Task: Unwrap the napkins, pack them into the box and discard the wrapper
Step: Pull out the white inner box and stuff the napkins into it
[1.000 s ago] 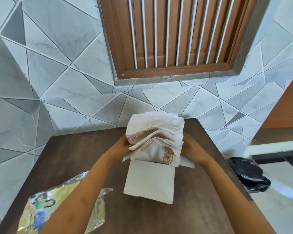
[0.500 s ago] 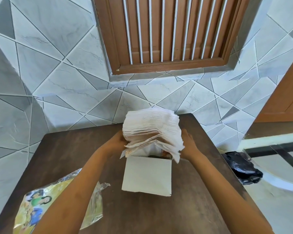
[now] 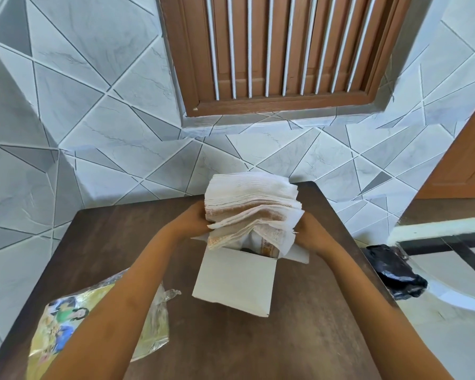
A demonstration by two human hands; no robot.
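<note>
Two hands (image 3: 195,223) (image 3: 310,237), gripping napkins (image 3: 251,207) over box (image 3: 236,281)

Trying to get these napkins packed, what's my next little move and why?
Probably square the napkin stack between the left hand and right hand, then ease it down: its lower sheets splay over the rim of the open box, with only some inside.

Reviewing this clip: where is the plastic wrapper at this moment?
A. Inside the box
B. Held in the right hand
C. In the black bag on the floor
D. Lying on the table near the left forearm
D: the wrapper lies flat on the table beside the left forearm, while both hands, left hand and right hand, hold the napkins over the box.
</note>
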